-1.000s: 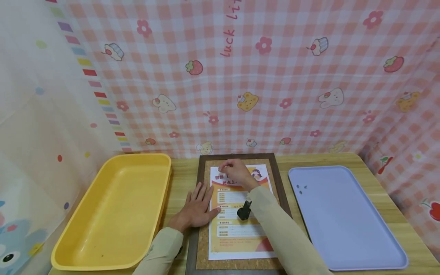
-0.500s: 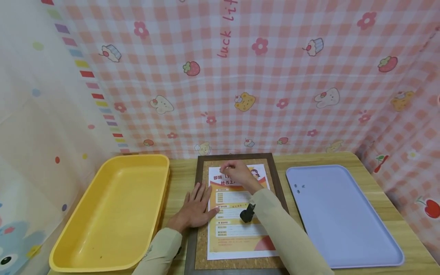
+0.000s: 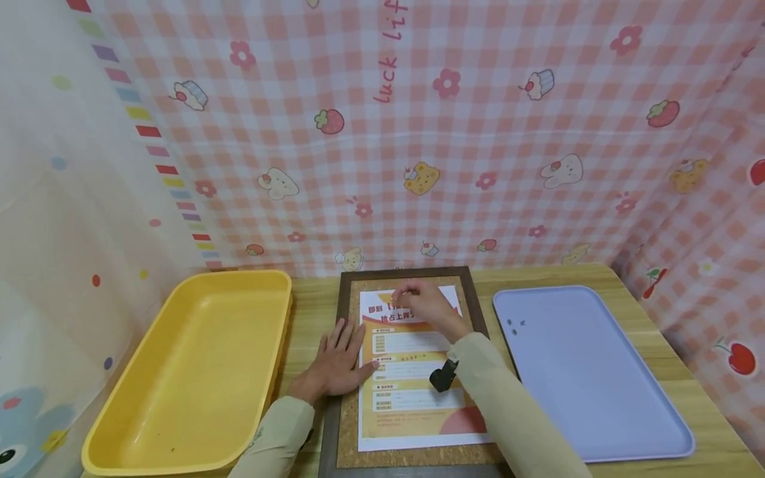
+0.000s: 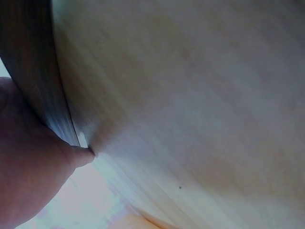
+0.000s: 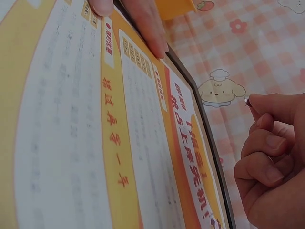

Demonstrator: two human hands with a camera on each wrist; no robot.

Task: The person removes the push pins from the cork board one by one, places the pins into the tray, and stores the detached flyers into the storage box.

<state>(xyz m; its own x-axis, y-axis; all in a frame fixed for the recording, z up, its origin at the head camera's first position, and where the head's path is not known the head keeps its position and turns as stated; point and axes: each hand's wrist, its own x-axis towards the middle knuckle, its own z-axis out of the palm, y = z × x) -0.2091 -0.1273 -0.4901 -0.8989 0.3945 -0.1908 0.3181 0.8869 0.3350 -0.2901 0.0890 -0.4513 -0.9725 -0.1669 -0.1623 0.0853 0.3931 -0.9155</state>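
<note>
In the head view a printed poster sheet (image 3: 412, 425) lies on a cork board (image 3: 350, 425) with a dark frame. My left hand (image 3: 335, 365) rests with straight, spread fingers on the board's left frame, its thumb at the sheet's left edge. My right hand (image 3: 427, 305) is over the poster's heading. In the right wrist view the thumb and forefinger of my right hand (image 5: 274, 157) pinch a small silvery pushpin (image 5: 247, 100), mostly hidden by the fingertips; the other fingers are curled. The left wrist view shows part of my left hand (image 4: 33, 167) beside the dark frame (image 4: 33, 62).
To the left stands a deep yellow tray (image 3: 281, 345). A shallow lilac tray (image 3: 597, 392) lies to the right, with several small pins (image 3: 514, 326) near its left edge. A checked cloth (image 3: 370, 159) hangs behind the wooden table (image 3: 311, 299).
My right hand has shifted slightly right across the poster's heading, uncovering more of the printed letters. The left hand stays in place. The head view has turned slightly right.
</note>
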